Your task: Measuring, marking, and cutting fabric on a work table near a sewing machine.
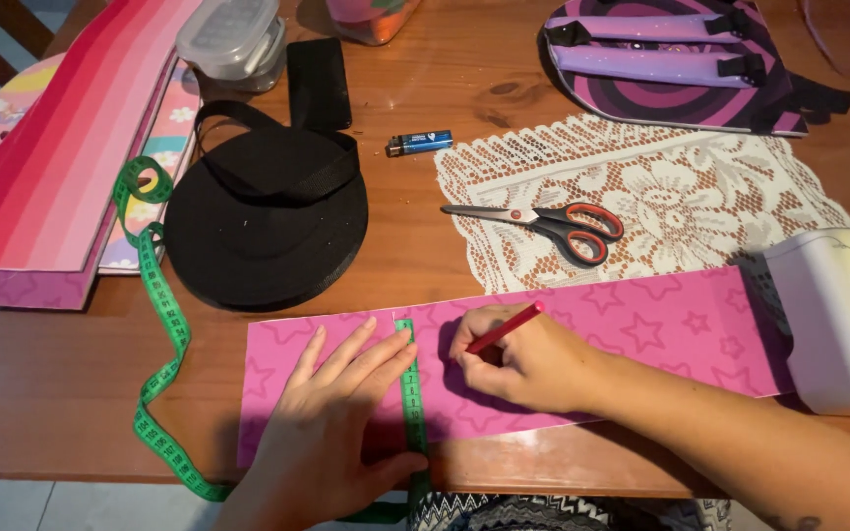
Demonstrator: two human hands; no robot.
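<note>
1. A pink star-patterned strip (641,339) is laid flat along the near edge of the wooden table (445,88); every other place here is given relative to this strip.
2. A green measuring tape (410,393) is stretched straight across the strip's width, left of the strip's middle, and is then looped away past the strip's left end.
3. The tape is pressed onto the strip by the left hand (332,423), whose fingers are spread flat and released, with nothing gripped.
4. A red pencil (504,328) is grasped in the clenched fingers of the right hand (528,359), just right of the tape, with its tip held down on the strip.
5. A black webbing roll (268,211) is seen beyond the strip's left end, well apart from it.
6. Red-handled scissors (553,224) are laid on a white lace cloth (681,197) just beyond the strip's far edge.
7. A blue lighter (419,144) is placed farther back, between the roll and the cloth.
8. A white machine (838,315) is set over the strip's right end.
9. A purple backpack (671,59) is found beyond the cloth, and striped pink sheets (61,157) far left of the strip.
</note>
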